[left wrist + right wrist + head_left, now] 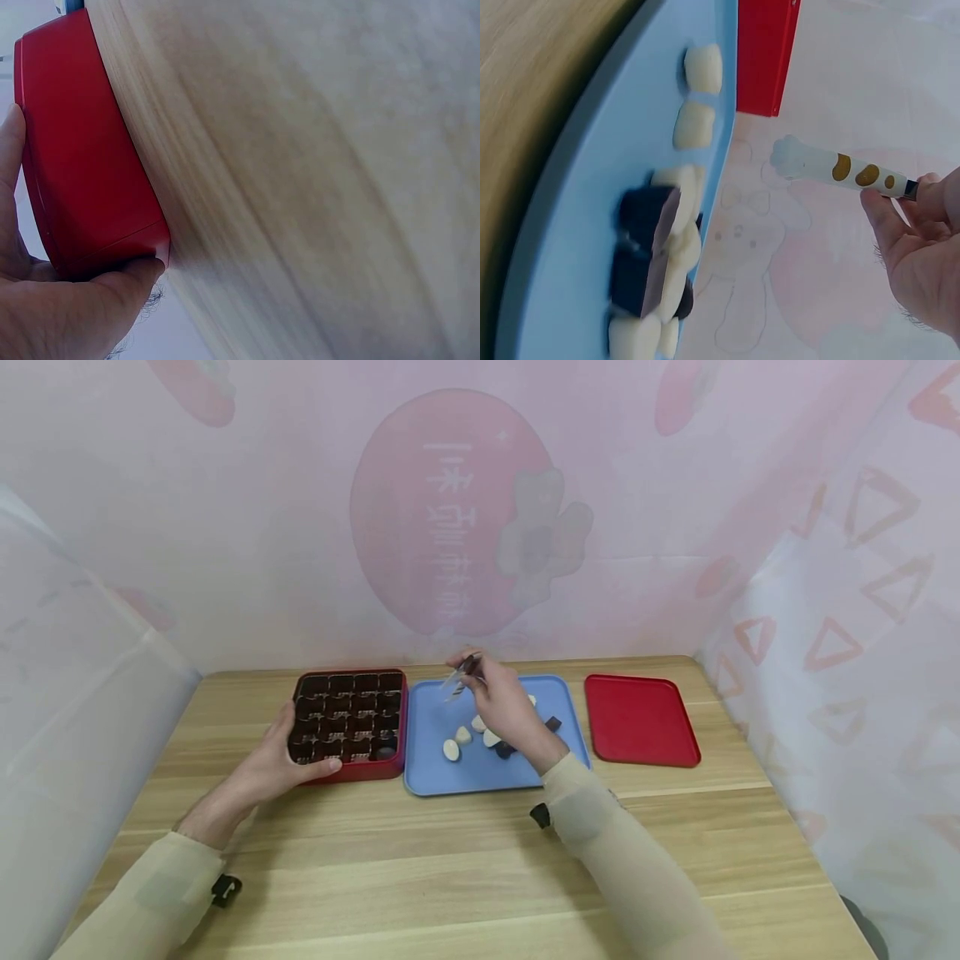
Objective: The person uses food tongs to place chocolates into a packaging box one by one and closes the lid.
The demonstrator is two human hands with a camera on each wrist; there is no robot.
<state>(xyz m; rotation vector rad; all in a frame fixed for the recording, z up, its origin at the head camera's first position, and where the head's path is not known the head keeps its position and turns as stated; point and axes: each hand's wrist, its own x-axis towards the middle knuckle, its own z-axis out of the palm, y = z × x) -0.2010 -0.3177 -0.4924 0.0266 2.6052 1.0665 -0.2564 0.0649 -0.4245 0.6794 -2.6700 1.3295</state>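
Observation:
My left hand [281, 760] grips the near left corner of a red box [386, 768], its thumb along the front wall. Inside sits a dark brown divided insert [347, 703] with rows of square compartments; a dark chocolate [385, 752] lies in the near right one. In the left wrist view, fingers and thumb bracket the red wall. Above the blue tray [431, 777], my right hand [506, 702] pinches small paw-tipped tongs [817, 161], pale with brown spots. Nothing shows at their tip. White chocolates [451, 750] and dark chocolates [641, 281] lie on the tray, partly hidden by the right hand.
A red lid [641, 718] lies flat on the wooden table [420, 868], right of the blue tray. The box stands close against the tray's left side. Printed fabric [300, 527] hangs behind the table's far edge and along both sides.

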